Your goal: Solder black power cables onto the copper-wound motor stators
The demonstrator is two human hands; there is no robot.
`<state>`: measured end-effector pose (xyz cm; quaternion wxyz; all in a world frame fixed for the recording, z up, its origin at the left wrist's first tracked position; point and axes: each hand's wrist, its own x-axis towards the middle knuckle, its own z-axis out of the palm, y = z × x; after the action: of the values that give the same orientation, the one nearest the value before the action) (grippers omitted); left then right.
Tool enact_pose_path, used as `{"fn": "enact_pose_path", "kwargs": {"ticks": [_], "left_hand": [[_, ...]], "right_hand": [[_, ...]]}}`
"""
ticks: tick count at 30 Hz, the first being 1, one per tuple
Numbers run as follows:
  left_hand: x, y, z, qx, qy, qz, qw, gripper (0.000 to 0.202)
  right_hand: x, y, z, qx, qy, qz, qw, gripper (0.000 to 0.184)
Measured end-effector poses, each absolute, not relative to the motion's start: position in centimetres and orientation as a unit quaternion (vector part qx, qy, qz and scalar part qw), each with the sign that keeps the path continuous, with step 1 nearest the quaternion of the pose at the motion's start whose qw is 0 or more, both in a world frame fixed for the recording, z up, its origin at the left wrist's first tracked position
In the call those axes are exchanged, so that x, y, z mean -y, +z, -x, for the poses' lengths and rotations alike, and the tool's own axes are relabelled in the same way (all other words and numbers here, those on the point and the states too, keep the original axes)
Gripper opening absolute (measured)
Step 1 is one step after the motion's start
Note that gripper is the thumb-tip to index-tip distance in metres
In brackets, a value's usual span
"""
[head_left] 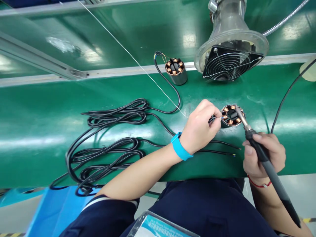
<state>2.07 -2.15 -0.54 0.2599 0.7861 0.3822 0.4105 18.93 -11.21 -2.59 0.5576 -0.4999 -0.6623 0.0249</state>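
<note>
Blue bin (46,214) far left of near stator (230,122), past the front edge of green worktop (214,95). Black cable coils (117,113) well left of it, lowest loops hanging over that edge; two cable ends (225,152) lie in front of it. Solder wire (148,75) slants in from behind-left, reaching left hand. Far stator (179,77) behind-left, close to back rail, its cable bowing forward. Left hand (201,126) just left of near stator, thumb and forefinger together on a cable's thin leads; exact contact partly hidden. Fan (227,65) behind it, strip of worktop between. Near stator sits upright, well back from front edge. Soldering iron (274,174) slopes up from front-right, tip at its right rim, contact can't tell. Right hand (266,153) front-right, fingers wrapped round the handle, whose tail sticks out past front edge. Elbow room right of near stator, up to black cord (281,103).
</note>
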Motion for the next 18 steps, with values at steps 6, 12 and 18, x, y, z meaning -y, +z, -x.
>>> {"fn": "enact_pose_path", "kwargs": {"ticks": [6,12,18], "left_hand": [[2.1,-0.6,-2.1,-0.365,0.424,-0.791,0.249,0.02],[2.0,-0.8,-2.1,-0.367,0.422,-0.793,0.242,0.019],[2.1,-0.6,-2.1,-0.352,0.43,-0.785,0.273,0.018]], "right_hand": [[9.9,-1.3,-18.6,0.624,0.115,0.564,0.529,0.048],[8.8,0.0,-18.8,0.671,0.129,0.59,0.431,0.046],[8.9,-0.3,-18.7,0.695,0.11,0.581,0.409,0.043]]}}
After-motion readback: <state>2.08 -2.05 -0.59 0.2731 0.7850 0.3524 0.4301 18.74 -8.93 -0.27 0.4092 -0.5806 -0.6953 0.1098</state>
